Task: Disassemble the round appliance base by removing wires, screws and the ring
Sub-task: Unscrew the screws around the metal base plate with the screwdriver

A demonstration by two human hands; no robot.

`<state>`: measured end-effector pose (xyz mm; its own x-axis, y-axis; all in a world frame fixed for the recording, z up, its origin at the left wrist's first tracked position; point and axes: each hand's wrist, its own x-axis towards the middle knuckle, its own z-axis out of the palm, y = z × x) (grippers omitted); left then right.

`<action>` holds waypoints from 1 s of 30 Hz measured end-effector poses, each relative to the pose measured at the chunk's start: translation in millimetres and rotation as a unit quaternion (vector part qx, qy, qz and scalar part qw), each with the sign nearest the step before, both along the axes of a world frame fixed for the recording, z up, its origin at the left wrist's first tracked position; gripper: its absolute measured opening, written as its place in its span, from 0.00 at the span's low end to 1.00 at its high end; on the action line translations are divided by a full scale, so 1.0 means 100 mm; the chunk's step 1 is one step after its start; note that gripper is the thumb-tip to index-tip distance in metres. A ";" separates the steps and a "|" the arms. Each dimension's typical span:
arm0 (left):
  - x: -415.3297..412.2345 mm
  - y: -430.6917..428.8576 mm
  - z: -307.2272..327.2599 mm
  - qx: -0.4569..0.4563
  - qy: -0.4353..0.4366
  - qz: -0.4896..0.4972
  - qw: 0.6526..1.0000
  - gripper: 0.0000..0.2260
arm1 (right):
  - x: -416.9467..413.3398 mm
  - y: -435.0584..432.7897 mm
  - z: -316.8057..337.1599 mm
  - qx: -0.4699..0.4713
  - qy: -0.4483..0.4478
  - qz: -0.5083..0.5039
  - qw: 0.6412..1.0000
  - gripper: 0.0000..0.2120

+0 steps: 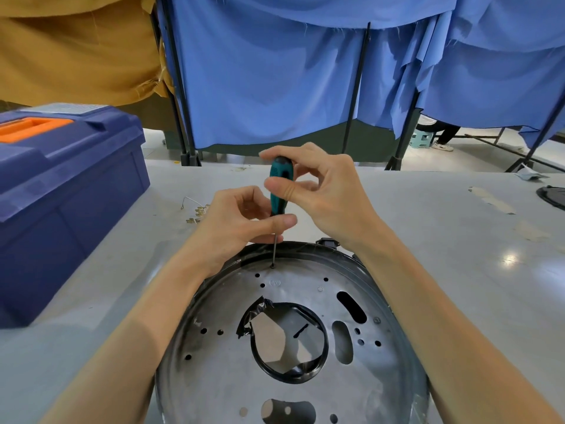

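The round appliance base [214, 371] lies flat on the table in front of me, a silver metal plate with several holes inside a black ring [363, 270]. A green-and-black screwdriver [279, 185] stands upright with its tip in a screw [272, 265] at the plate's far edge. My right hand [324, 194] grips the handle near the top with fingers and thumb. My left hand [241, 221] pinches the lower handle and the thin shaft. A torn black liner [253, 319] rims the central opening.
A blue toolbox [61, 191] with an orange handle stands at the left. Small brass screws [197, 214] and a bit of wire [186, 201] lie on the grey table [443, 240] beyond my left hand. Another black part [553, 197] sits at the right edge. Blue curtains hang behind.
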<state>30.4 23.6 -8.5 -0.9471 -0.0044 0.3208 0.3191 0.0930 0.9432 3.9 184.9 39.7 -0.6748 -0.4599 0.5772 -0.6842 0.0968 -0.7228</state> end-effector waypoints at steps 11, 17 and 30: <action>0.00 0.00 0.00 0.007 -0.012 -0.003 1.000 0.17 | 0.00 0.00 0.00 0.000 -0.001 0.006 1.000 0.12; 0.01 -0.01 -0.01 0.007 -0.002 -0.058 0.998 0.11 | -0.03 0.02 0.00 -0.003 0.009 0.008 1.000 0.18; 0.03 0.00 0.01 0.019 -0.016 -0.069 0.997 0.12 | -0.04 0.03 0.01 0.010 0.008 0.004 1.000 0.20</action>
<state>33.7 24.0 -7.7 -0.9492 0.1154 0.2927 0.2963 0.0147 0.9550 0.3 187.7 41.0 -0.6623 -0.4765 0.5782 -0.6960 0.1056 -0.7102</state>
